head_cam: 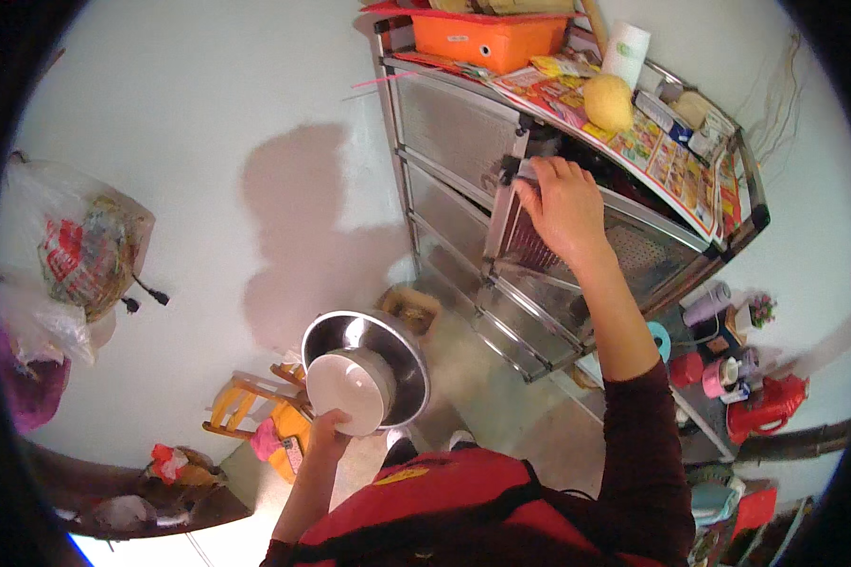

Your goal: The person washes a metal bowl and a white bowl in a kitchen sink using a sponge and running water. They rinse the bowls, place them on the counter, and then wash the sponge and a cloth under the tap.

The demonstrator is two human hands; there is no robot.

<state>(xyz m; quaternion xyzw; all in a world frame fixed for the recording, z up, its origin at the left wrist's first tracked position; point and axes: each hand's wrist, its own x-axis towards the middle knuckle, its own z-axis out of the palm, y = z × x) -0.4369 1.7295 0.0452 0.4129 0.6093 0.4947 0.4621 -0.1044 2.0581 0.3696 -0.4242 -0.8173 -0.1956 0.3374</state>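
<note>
My left hand grips the near rim of a white bowl. That bowl overlaps a larger stainless steel basin; whether the basin rests on something or is held too is hidden. With my right hand I hold the top corner of a metal-framed cabinet door, which stands partly ajar. Dark space shows behind the door, under the cabinet top, and what lies inside is unclear. Newspaper-like printed sheets cover the cabinet top above my right hand.
An orange box, a yellow round object and a paper towel roll stand on the cabinet. A wooden chair is at lower left, a cardboard box on the floor. Plastic bags hang left; a red kettle stands right.
</note>
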